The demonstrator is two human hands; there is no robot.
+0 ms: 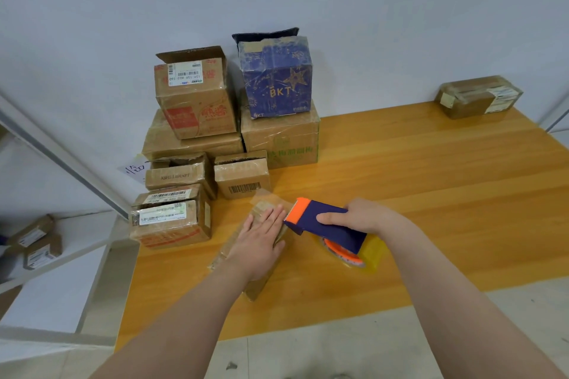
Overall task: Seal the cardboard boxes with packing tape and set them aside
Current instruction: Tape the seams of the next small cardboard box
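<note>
The wooden worktop [431, 194] carries a stack of boxes [197, 120] at back left & one taped box [477, 97] at back right. Near the front lies a flat cardboard box [263, 206]. My right grip [363, 215] grasps the tape dispenser [323, 221], orange blade at the box's right edge. My left grip [261, 240] is released, pressing flat on the box.

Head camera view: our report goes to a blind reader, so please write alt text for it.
A person's left hand presses flat on a small cardboard box on a wooden table, while the right hand holds a blue-and-orange tape dispenser beside it. Behind them, other boxes are stacked.
</note>
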